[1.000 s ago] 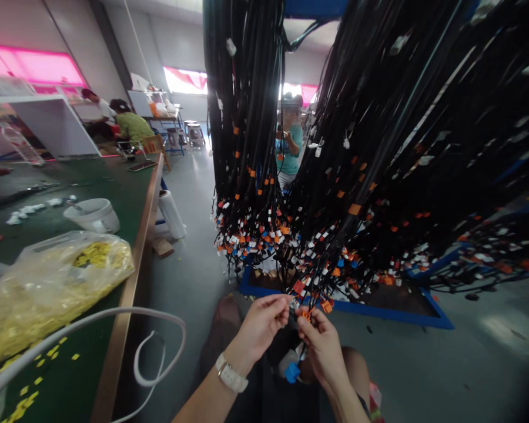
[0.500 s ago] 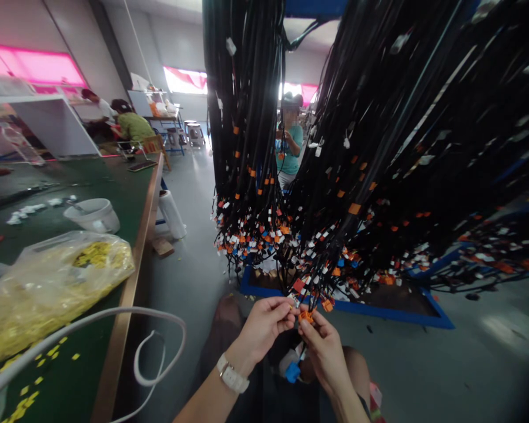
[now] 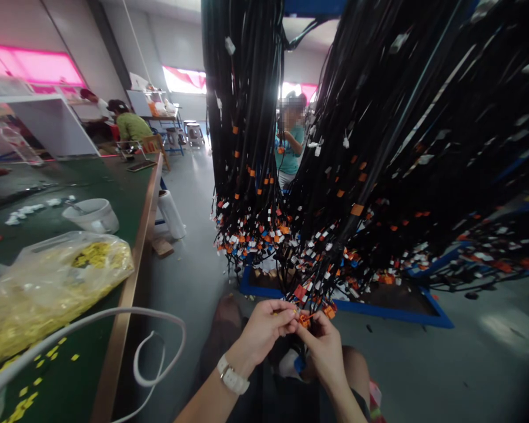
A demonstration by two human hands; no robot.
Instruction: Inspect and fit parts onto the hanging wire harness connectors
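Observation:
My left hand point(image 3: 264, 332), with a white watch point(image 3: 233, 376) on the wrist, is closed in a pinch on a small yellow piece point(image 3: 295, 311), mostly covered by the fingertips. Just beside it, my right hand point(image 3: 328, 346) grips an orange connector point(image 3: 304, 320) between thumb and fingers. The two hands nearly touch in front of the hanging wire harnesses point(image 3: 247, 117), whose lower ends carry many orange, white, red and blue connectors. A blue connector point(image 3: 298, 364) hangs below the hands, partly hidden.
On the left, a green-topped table point(image 3: 127, 194) bears a plastic bag of yellow pieces point(image 3: 57, 282), a white cup point(image 3: 92, 216) and a white cable point(image 3: 114, 310). A blue-framed tray point(image 3: 392, 314) lies under the harnesses. Behind them stands a person point(image 3: 291, 150); others sit farther left.
My right hand has shifted slightly, bringing the orange connector nearer to my left fingertips. The blue connector below is now more hidden. The person behind has moved a little.

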